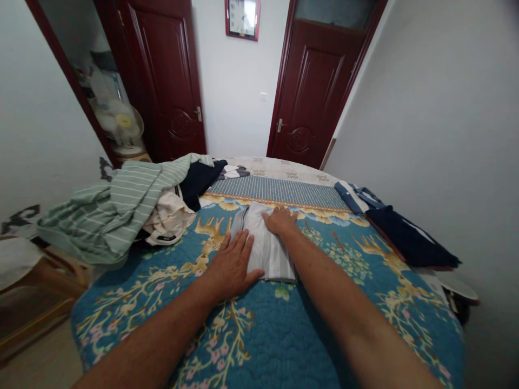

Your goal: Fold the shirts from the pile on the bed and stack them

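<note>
A grey and white striped garment (265, 254), folded into a narrow rectangle, lies on the blue patterned cover (284, 329). Flat against its left edge rests my left hand (233, 265), fingers stretched out and thumb pointing right across the near part. My right hand (281, 220) presses on the far right part of the cloth, its fingers extended and partly seen from behind. Neither hand grips the fabric. Some of the garment's surface is hidden beneath both hands.
Left on the table is a loose heap with a green striped garment (133, 200), a cream garment (168, 216) and a dark navy garment (200, 181). Folded dark clothes (411, 237) lie along the right edge. A wooden chair (44, 286) stands left; a fan (121, 121) is behind.
</note>
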### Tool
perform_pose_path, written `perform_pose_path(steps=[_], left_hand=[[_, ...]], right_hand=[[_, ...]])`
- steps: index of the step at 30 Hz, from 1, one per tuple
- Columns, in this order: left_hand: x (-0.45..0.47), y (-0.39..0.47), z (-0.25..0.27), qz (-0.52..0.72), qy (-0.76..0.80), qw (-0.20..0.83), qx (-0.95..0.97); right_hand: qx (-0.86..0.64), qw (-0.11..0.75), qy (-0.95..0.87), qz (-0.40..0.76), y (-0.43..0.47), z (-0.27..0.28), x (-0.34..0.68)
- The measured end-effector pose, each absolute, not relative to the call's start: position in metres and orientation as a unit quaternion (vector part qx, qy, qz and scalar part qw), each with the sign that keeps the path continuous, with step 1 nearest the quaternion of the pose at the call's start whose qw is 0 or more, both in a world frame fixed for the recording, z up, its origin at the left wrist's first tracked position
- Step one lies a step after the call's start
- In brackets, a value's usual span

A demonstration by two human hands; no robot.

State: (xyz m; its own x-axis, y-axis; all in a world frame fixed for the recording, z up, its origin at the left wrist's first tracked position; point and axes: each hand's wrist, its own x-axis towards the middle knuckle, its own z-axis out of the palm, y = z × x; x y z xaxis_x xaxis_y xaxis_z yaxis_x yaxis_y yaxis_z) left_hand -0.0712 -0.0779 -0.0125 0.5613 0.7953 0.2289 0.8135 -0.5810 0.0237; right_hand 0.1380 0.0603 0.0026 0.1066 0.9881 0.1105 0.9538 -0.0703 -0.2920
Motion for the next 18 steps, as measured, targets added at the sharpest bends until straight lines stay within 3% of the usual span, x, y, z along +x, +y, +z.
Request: perform_pose_path(steps=[3, 7, 12, 18], left_hand=[[-0.072, -0.077, -0.017, -0.135, -0.453, 0.049, -0.880], [-0.072, -0.078, -0.019, -0.135, -0.456, 0.046, -0.879], [-0.071, -0.078, -0.017, -0.133, -0.460, 0.033, -0.877], [-0.073, -0.075, -0.016, -0.129, -0.453, 0.006, -0.882]], right_hand=[[-0.634, 0.228, -0.739, 0.009, 0.051, 0.002, 0.134], [-0.448, 0.182, -0.873, 0.066, 0.048, 0.001, 0.131], [-0.490, 0.157, -0.853, 0.087, 0.066, 0.002, 0.121], [-0.542, 0.219, -0.809, 0.067, 0.066, 0.013, 0.121]])
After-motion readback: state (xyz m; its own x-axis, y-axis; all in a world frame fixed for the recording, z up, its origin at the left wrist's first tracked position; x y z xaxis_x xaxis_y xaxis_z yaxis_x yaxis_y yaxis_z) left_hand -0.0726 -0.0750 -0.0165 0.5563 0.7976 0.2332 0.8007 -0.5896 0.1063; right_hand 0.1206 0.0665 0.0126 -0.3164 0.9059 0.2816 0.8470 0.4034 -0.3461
